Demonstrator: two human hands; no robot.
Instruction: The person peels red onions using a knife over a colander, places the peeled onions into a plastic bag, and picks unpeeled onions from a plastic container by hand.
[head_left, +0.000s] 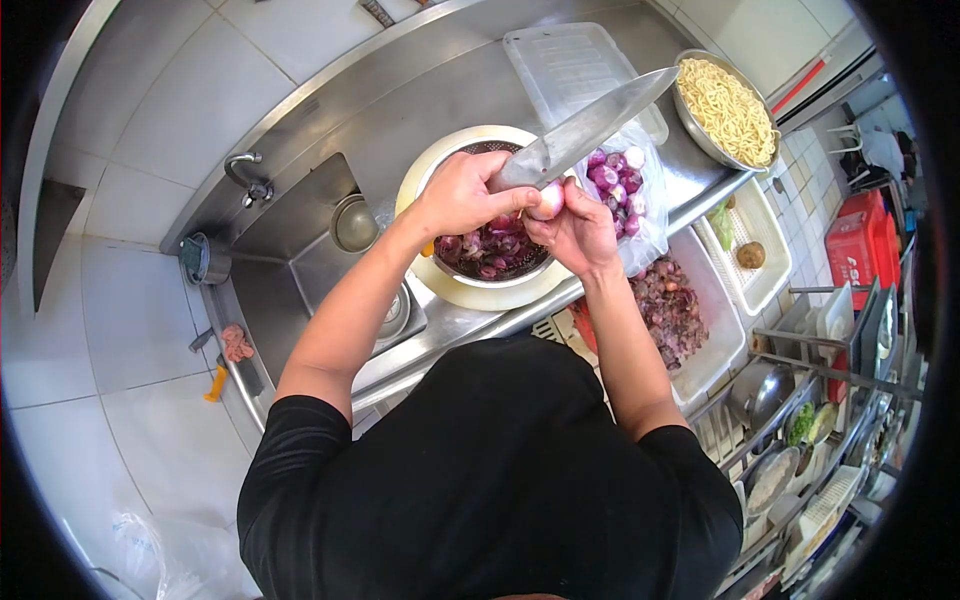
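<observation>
My left hand grips a large knife, whose wide blade points up and to the right. Against the blade's near end, my right hand holds a partly peeled red onion. Both hands are over a metal colander of red onions, which stands on a round cream board. Just right of my right hand lies a clear plastic bag with peeled purple onions in it.
Left of the colander is a sink with a tap. A bowl of noodles and a plastic lid are at the back right. Below the counter edge stands a white tub of onion skins, beside a white basket.
</observation>
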